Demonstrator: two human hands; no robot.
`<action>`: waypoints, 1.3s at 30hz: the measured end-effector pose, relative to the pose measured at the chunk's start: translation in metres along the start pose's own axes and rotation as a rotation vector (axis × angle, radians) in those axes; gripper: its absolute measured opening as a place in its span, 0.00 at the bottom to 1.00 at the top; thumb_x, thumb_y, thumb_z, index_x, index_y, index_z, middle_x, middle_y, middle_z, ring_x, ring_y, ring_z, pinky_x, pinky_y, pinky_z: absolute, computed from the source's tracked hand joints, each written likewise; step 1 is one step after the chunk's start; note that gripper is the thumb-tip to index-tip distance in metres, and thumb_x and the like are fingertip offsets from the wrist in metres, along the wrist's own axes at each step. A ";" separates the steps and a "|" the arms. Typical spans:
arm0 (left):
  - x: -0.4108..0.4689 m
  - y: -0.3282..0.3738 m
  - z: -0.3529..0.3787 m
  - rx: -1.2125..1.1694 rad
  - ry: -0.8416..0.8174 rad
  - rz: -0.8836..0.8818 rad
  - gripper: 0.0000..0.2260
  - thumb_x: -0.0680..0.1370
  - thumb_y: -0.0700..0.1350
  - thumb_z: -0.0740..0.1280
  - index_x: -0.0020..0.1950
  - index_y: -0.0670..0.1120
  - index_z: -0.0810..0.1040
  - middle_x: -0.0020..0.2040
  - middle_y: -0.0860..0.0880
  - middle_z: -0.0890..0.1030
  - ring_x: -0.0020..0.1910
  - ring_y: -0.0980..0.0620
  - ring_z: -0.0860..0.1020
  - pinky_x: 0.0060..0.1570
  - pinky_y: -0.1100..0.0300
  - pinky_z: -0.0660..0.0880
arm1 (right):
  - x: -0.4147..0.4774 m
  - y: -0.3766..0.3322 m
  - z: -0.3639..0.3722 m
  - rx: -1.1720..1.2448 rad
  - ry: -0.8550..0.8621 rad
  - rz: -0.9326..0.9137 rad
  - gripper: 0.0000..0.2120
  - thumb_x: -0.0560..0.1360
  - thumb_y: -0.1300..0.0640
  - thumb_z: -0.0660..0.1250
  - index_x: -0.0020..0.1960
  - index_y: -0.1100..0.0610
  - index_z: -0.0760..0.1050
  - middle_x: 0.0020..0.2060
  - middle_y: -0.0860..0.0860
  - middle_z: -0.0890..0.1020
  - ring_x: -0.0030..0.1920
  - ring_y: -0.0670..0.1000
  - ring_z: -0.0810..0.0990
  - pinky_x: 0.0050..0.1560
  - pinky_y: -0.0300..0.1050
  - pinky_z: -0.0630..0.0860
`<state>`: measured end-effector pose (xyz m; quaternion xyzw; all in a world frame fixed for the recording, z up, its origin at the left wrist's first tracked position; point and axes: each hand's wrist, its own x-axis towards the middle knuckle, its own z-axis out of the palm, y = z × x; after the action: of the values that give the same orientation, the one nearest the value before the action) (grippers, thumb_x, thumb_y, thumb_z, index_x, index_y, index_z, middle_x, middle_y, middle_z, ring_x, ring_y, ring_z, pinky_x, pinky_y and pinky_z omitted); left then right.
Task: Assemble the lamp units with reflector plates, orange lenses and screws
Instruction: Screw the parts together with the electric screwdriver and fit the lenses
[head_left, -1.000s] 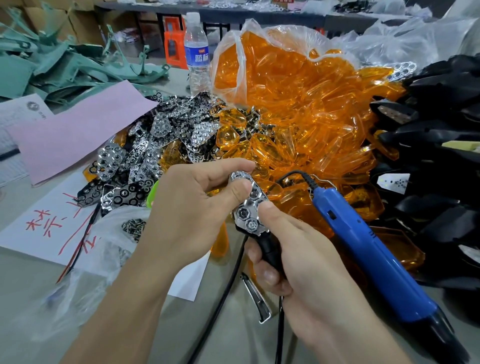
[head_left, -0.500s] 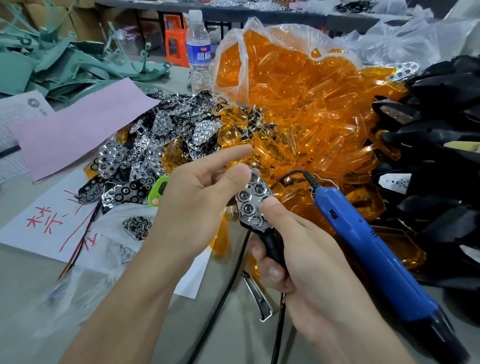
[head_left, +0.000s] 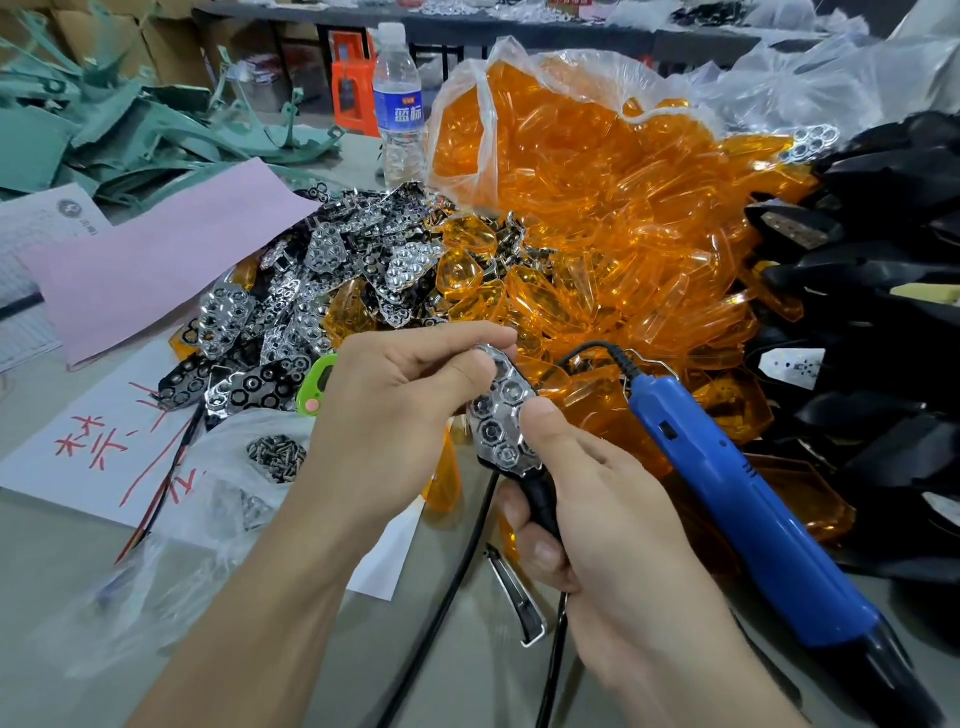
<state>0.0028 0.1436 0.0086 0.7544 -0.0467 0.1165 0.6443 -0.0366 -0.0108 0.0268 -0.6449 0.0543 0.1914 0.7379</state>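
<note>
The left hand (head_left: 395, 410) is pinching the top edge of a chrome reflector plate (head_left: 501, 421) in a thumb-and-forefinger grip. The right hand (head_left: 597, 519) is curling its grip round the black lamp unit (head_left: 540, 499) beneath, thumb pressing on the plate, over the bench (head_left: 260, 649) near the orange lenses (head_left: 597, 171). Screws (head_left: 278, 457) are lying in a clear bag beside a white sheet (head_left: 41, 462) bearing red handwritten characters. The water bottle (head_left: 397, 98) is showing a blue label with white characters I cannot read.

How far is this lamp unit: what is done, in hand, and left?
Done: the reflector plate appears seated on the black housing. In hand: the left hand pinches the plate; the right hand grips the housing stem. Left: an orange lens from the pile, screws from the bag, the blue screwdriver lying unused.
</note>
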 end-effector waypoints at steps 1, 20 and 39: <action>0.000 0.001 0.000 -0.088 -0.004 -0.042 0.11 0.81 0.36 0.68 0.53 0.48 0.88 0.49 0.49 0.89 0.50 0.50 0.86 0.48 0.58 0.82 | 0.002 0.007 0.000 0.042 0.002 -0.025 0.16 0.83 0.55 0.63 0.56 0.68 0.81 0.26 0.54 0.70 0.24 0.46 0.66 0.25 0.35 0.64; -0.002 0.008 0.012 -0.264 0.028 -0.114 0.14 0.81 0.46 0.65 0.43 0.43 0.87 0.46 0.40 0.87 0.48 0.39 0.85 0.49 0.50 0.82 | 0.018 0.031 0.017 -0.042 0.200 -0.273 0.15 0.71 0.28 0.67 0.50 0.34 0.83 0.32 0.44 0.83 0.32 0.45 0.76 0.31 0.43 0.71; -0.004 0.013 0.023 -0.526 0.076 -0.169 0.11 0.73 0.51 0.67 0.40 0.49 0.88 0.45 0.43 0.87 0.44 0.46 0.84 0.41 0.57 0.82 | 0.017 0.037 0.013 -0.311 0.274 -0.440 0.23 0.70 0.25 0.58 0.53 0.38 0.80 0.29 0.43 0.77 0.31 0.44 0.73 0.35 0.48 0.72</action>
<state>-0.0011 0.1185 0.0169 0.5574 0.0120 0.0744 0.8268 -0.0360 0.0086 -0.0108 -0.7662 -0.0175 -0.0559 0.6399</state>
